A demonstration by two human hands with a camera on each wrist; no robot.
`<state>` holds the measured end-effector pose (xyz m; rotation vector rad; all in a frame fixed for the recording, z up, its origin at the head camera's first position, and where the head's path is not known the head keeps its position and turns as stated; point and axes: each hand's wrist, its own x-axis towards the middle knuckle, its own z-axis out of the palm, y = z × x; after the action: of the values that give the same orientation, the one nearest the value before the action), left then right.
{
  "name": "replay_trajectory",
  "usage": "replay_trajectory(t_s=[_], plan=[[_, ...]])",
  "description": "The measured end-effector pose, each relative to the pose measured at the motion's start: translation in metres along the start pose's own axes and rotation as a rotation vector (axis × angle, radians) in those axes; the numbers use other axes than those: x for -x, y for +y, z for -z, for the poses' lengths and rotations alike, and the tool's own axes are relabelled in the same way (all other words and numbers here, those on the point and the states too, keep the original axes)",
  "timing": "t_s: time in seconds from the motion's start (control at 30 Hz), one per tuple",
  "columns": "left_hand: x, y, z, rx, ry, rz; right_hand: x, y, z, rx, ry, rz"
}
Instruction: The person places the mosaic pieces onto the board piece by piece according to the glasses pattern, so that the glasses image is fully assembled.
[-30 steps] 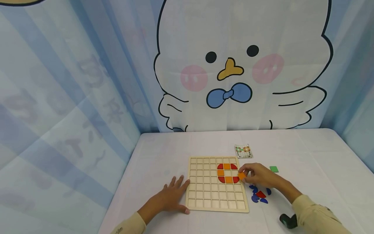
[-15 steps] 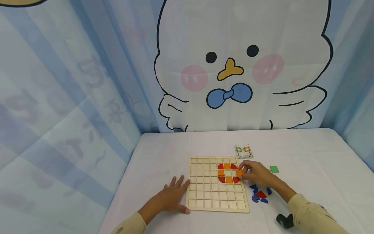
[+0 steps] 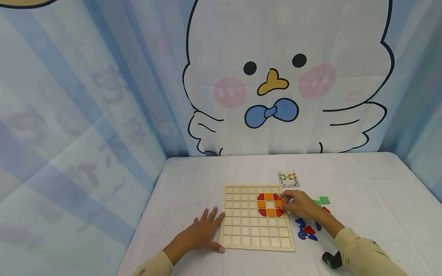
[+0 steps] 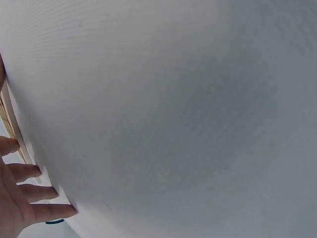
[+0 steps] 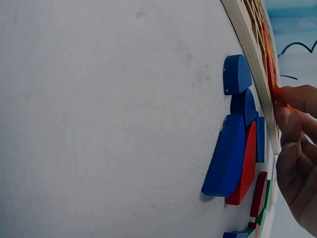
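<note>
A pale wooden grid board lies on the white table. Red rounded tiles and orange square tiles form a ring in its upper right cells. My right hand pinches an orange square tile at the ring's right side; the right wrist view shows thumb and finger on its orange edge. Whether the tile is fully down in its cell, I cannot tell. My left hand rests with spread fingers at the board's left edge; in the left wrist view its fingers are straight.
Right of the board lie several blue rounded pieces and a red piece. Green squares lie behind my right wrist. A pattern card is beyond the board's far right corner. A black object sits near my right sleeve.
My right hand has moved left with the orange tile, from the board's right edge onto the ring's right side. The left hand has stayed at the board's edge.
</note>
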<state>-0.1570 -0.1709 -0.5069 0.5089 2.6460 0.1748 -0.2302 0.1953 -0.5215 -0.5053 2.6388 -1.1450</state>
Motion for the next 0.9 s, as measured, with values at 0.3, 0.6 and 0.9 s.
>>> replay_trajectory(t_s=[0.3, 0.6, 0.9], plan=[[0.002, 0.001, 0.001, -0.008, 0.003, -0.001, -0.003, -0.001, -0.001, 0.089, 0.009, -0.039], [0.004, 0.002, 0.003, 0.009, 0.001, -0.006, -0.008, -0.008, 0.002, 0.142, -0.032, -0.071], [0.003, 0.002, 0.003, 0.005, 0.004, -0.008, -0.009, -0.012, 0.006, 0.191, -0.063, -0.063]])
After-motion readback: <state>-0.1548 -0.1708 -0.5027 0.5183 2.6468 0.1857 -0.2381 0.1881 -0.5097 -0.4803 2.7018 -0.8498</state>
